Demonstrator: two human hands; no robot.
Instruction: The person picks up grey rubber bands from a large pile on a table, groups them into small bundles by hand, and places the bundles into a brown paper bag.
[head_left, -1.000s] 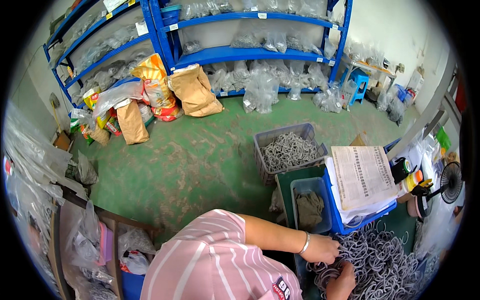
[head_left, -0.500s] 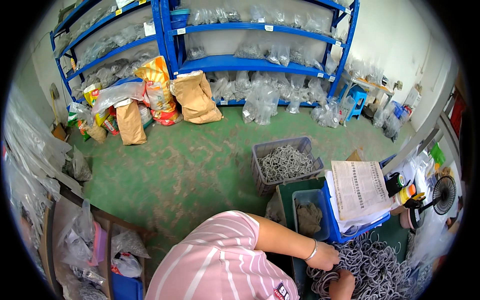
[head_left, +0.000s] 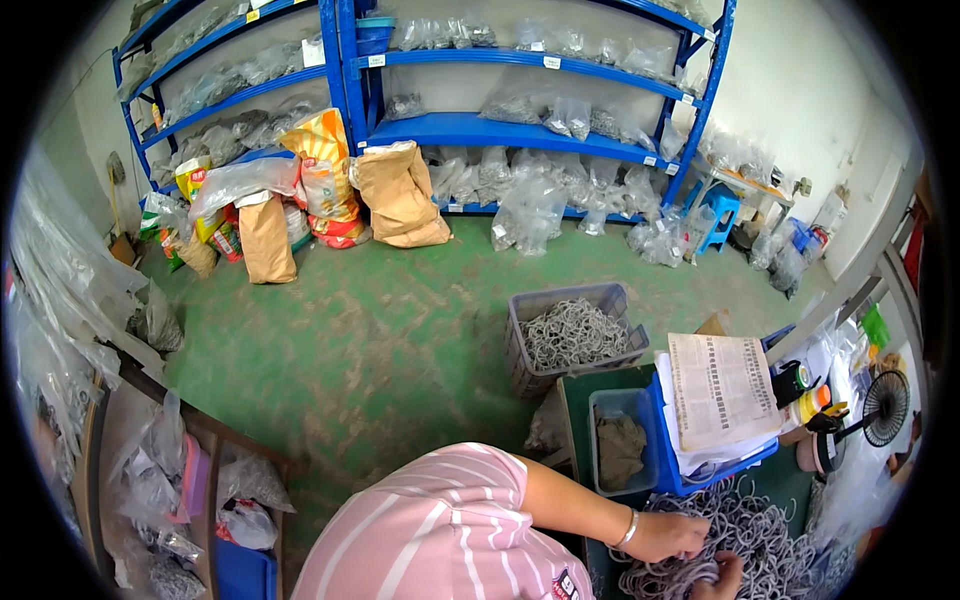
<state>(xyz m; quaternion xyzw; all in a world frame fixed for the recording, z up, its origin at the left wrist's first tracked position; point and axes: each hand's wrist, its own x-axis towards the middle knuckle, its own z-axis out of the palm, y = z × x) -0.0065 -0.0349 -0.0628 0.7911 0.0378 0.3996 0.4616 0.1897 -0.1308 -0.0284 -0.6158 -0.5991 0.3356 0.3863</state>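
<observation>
A heap of grey cord loops (head_left: 760, 540) lies at the lower right on a green surface. My left hand (head_left: 665, 535), a bracelet on its wrist, rests on the heap's left side with its fingers curled into the loops. My right hand (head_left: 722, 578) shows only partly at the bottom edge, its fingers closed round a few loops. My pink striped sleeve (head_left: 440, 530) fills the bottom middle.
Just beyond the heap stand a blue bin (head_left: 625, 450) holding brown material, a stack of printed papers (head_left: 722, 390) and a grey crate of more loops (head_left: 575, 335). A small fan (head_left: 880, 405) is at the right. Blue shelves (head_left: 520, 130) and sacks (head_left: 400, 195) line the far wall across the green floor.
The view has tilted upward, so my hands and the heap have slid toward the bottom edge. Both hands stay in the loops.
</observation>
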